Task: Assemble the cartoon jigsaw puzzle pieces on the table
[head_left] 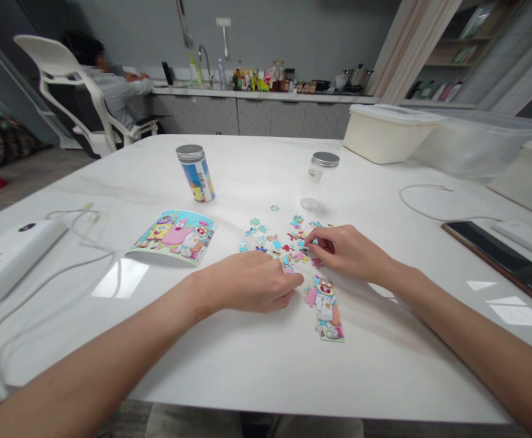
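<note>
Loose cartoon jigsaw pieces [273, 243] lie scattered in a loose patch on the white table [229, 365]. My right hand [346, 252] reaches in from the right, its thumb and forefinger pinching a small puzzle piece [309, 241] at the patch's edge. My left hand [252, 283] rests just below the patch, fingers curled down among the nearest pieces, their tips hidden. Below my right hand lies a joined strip of puzzle [326, 310] showing a cartoon figure. A printed picture card [175, 237] lies to the left of both hands.
A printed jar [196, 173] and a clear jar with a metal lid [318, 180] stand beyond the pieces. A white device with a cable [14, 258] lies at left, a dark tablet [503, 261] at right. White bins [387, 134] stand at back right. A seated person [115, 91] works at a far counter.
</note>
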### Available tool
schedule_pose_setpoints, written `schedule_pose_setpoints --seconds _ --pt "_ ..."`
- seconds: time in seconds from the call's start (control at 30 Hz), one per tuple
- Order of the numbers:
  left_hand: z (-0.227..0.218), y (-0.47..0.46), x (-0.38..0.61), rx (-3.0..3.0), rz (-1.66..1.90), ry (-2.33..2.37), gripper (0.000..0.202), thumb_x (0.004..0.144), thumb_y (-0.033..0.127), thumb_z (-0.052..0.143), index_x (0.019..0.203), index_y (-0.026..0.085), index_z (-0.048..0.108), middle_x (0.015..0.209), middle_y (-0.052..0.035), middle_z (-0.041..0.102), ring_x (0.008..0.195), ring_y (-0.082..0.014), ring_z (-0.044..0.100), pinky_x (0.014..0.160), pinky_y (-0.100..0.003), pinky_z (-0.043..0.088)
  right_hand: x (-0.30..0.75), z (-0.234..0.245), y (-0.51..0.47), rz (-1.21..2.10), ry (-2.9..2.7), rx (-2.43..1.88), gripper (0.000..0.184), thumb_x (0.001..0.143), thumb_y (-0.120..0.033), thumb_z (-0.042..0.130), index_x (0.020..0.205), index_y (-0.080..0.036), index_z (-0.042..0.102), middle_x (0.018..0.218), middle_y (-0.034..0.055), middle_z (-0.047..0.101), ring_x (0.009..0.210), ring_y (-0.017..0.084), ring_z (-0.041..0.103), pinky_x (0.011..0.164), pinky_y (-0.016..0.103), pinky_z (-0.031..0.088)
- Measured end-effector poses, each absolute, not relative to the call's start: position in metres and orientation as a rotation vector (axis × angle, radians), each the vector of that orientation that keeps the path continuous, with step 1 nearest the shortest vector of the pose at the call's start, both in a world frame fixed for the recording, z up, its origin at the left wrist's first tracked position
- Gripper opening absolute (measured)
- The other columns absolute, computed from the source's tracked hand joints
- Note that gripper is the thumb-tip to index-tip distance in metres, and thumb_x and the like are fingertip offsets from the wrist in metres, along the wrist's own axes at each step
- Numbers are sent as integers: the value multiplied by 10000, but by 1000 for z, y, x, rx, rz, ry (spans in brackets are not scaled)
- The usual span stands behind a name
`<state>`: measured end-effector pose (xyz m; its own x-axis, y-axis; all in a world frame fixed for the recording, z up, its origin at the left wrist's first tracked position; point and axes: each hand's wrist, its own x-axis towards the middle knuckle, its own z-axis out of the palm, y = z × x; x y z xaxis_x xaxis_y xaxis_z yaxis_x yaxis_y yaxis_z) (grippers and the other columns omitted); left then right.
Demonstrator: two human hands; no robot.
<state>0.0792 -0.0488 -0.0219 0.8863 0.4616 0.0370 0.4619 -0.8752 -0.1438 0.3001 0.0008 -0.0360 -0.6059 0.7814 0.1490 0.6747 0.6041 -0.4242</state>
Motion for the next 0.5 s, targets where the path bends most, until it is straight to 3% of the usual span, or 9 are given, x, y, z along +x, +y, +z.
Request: schedule_pose_setpoints --seconds 0.5 --pt "-22 -48 79 -2912 16 -725 155 914 222 462 787 197 547 517 22 553 382 -121 390 421 -329 147 299 -34 0 472 -2547 -1193 135 855 -211 516 826 -183 645 595 -13 586 510 100 453 555 256 327"
